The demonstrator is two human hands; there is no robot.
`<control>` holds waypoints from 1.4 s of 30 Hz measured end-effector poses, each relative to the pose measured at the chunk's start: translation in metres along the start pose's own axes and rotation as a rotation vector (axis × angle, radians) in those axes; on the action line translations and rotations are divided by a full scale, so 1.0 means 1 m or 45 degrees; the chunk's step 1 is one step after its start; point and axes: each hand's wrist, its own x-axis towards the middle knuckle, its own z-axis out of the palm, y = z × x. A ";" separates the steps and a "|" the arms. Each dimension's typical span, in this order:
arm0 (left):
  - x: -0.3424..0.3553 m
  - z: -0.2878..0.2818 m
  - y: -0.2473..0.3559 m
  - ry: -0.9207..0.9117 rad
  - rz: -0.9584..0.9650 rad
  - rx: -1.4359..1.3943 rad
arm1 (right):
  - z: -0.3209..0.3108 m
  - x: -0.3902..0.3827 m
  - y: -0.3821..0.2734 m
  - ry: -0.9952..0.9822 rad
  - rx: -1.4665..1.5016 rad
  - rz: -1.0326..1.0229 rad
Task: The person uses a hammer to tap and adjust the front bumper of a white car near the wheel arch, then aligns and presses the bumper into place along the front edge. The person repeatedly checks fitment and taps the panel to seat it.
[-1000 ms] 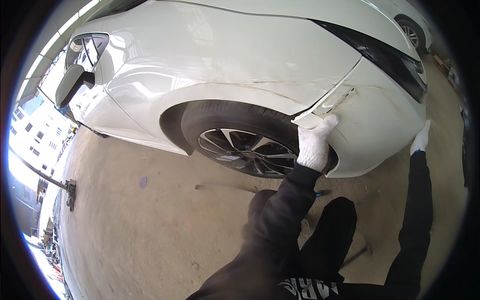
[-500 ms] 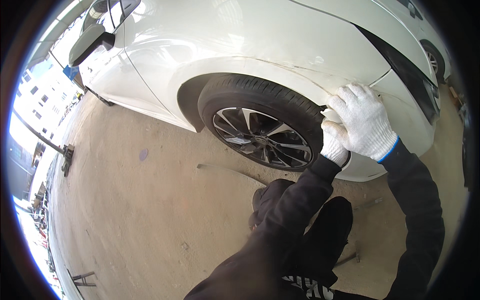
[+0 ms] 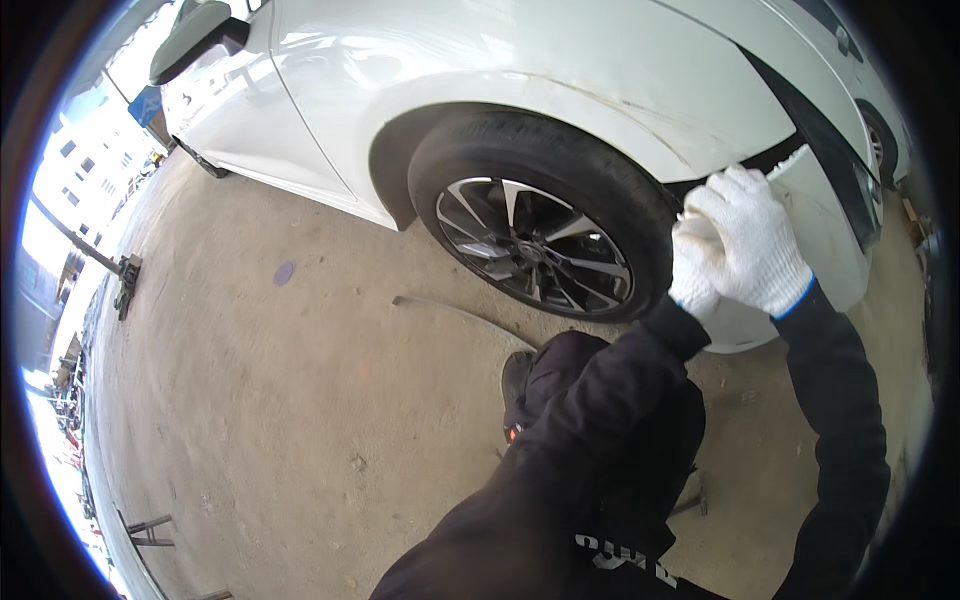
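In white knitted gloves, both my hands are closed on the edge of the white car's front bumper (image 3: 828, 225), just ahead of the wheel arch. My left hand (image 3: 695, 268) is lower and nearer the tyre (image 3: 655, 225). Above and right of it, my right hand (image 3: 748, 242) has its fingers curled over the bumper's upper edge. A dark gap (image 3: 775, 157) shows between the bumper and the scratched white fender (image 3: 590, 110). The fingertips of both hands are partly hidden behind the gloves and the bumper edge.
The alloy wheel (image 3: 533, 252) stands left of my hands, and the dark headlight (image 3: 795, 108) lies above right. A thin curved strip (image 3: 465, 312) is on the dusty floor by my shoe (image 3: 515, 380). Another white vehicle (image 3: 862, 65) stands beyond the car.
The bumper edge has come away from the fender, opening a dark gap where they met. Both hands have moved outward with it, and my view has shifted.
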 end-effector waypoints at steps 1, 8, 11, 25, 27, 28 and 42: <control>0.016 -0.008 0.002 -0.092 -0.068 -0.034 | 0.010 0.008 0.011 0.049 -0.017 -0.019; 0.009 0.004 0.070 -0.296 -0.381 -0.392 | -0.020 0.002 0.063 -0.165 0.021 0.169; 0.012 -0.011 0.058 -0.189 -0.460 -0.661 | -0.006 0.005 0.061 -0.007 -0.048 0.114; 0.064 -0.018 0.092 0.417 0.914 1.376 | 0.011 0.003 0.057 0.217 -0.015 0.212; 0.081 -0.017 0.092 0.485 0.901 1.469 | 0.018 0.010 0.056 0.360 -0.023 0.136; 0.086 -0.019 0.092 0.531 0.899 1.468 | 0.019 0.012 0.057 0.372 -0.002 0.112; 0.243 -0.172 0.223 1.007 0.360 1.276 | 0.024 0.002 0.065 0.445 0.008 0.062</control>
